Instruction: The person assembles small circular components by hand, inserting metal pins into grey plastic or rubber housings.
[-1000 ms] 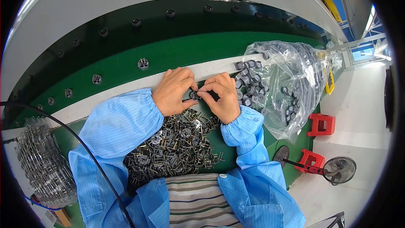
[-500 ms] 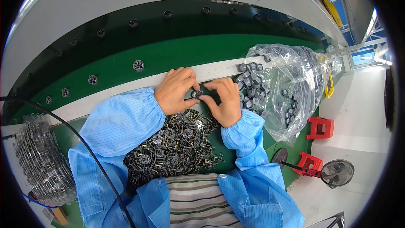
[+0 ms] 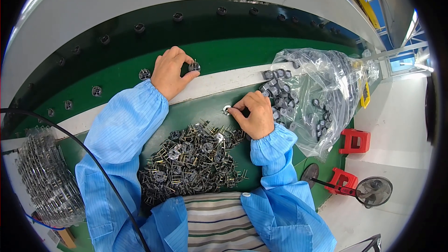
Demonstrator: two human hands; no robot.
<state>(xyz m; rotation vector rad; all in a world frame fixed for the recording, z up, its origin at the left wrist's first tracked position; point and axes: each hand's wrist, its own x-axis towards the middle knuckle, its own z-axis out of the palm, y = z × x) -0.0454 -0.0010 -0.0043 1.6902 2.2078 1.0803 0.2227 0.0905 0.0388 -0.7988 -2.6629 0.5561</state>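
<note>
Over the green belt (image 3: 224,56), my left hand (image 3: 169,75) pinches a small round black part with metal pins (image 3: 194,67) between thumb and fingers. Nearer to me, at the dark green worktop (image 3: 186,112), my right hand (image 3: 254,115) is closed, with thumb and forefinger on a small round pale disc-like piece (image 3: 227,110). A heap of black pieces with long metal pins (image 3: 191,163) lies below my hands. Several grey round caps (image 3: 280,95) spill from a clear plastic bag (image 3: 310,130) to the right of my right hand.
Assembled round parts (image 3: 96,91) stand spaced along the belt at left. A white rail (image 3: 210,82) divides belt from worktop. Stacked clear trays (image 3: 49,177) sit at far left, near a black cable (image 3: 93,158). Red stools (image 3: 354,141) and a fan (image 3: 373,191) are at right.
My hands, together over the worktop before, have parted. My left hand has carried the round part up to the belt; my right hand now pinches a pale piece. Belt parts have shifted left.
</note>
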